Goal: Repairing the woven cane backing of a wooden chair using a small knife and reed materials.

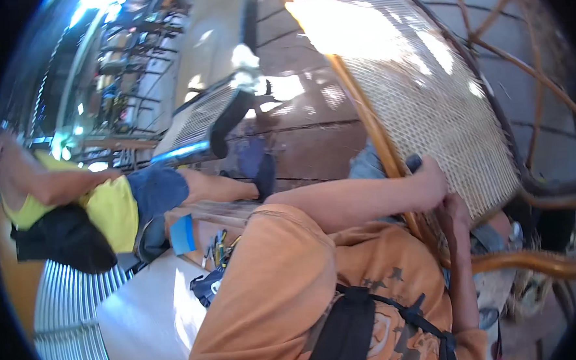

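Observation:
A woven cane panel (448, 126) in a brown wooden frame (365, 104) leans across my lap, tilted toward the upper left. My left hand (429, 184) is closed near its lower edge, and a dark rounded handle (414, 163) sticks out of the fist. What the handle belongs to is hidden. Just below, close against the left hand, my right hand (456, 215) has its fingers bent in at the panel's lower edge. Anything it pinches is too small or covered to make out. A curved wooden piece (533, 263) of the frame runs to the right.
At the left, a person in a yellow top (110, 209) bends beside a dark-framed ribbed panel (197, 123). Several hand tools (218, 247) and a blue block (181, 234) lie left of my sleeve, by a pale board (145, 311). Bent rods (503, 51) stand upper right.

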